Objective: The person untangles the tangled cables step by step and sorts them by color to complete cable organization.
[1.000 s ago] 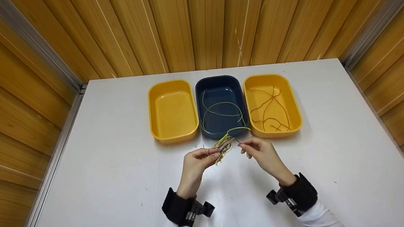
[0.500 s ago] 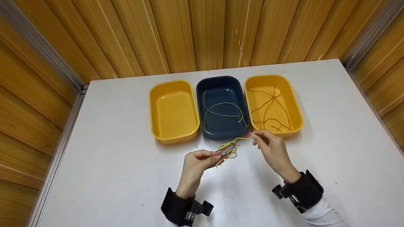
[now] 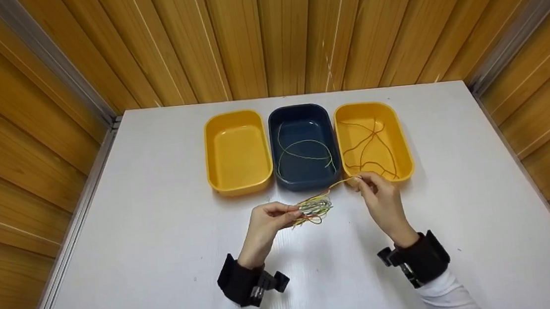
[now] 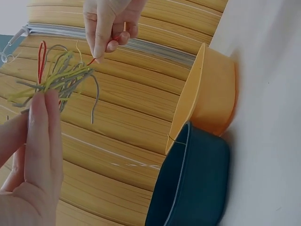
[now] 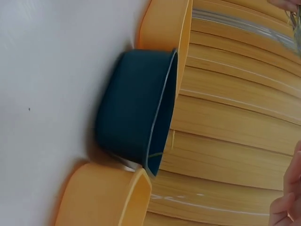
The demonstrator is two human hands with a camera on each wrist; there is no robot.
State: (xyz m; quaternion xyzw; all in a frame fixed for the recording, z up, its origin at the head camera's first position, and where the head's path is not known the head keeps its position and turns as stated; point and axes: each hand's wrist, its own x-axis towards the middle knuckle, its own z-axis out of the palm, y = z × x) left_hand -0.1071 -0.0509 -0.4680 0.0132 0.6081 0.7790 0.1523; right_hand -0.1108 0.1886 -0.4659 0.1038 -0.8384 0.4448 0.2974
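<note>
Out swings the right hand, nearer the desk's right edge than half a second ago, pinching a strand that runs to the bundle, itself pinched by the left hand above the desk, midway between its side edges. Light, limp, likely to snag, I'd say: grip the bundle's middle, pull single ends gently.
</note>
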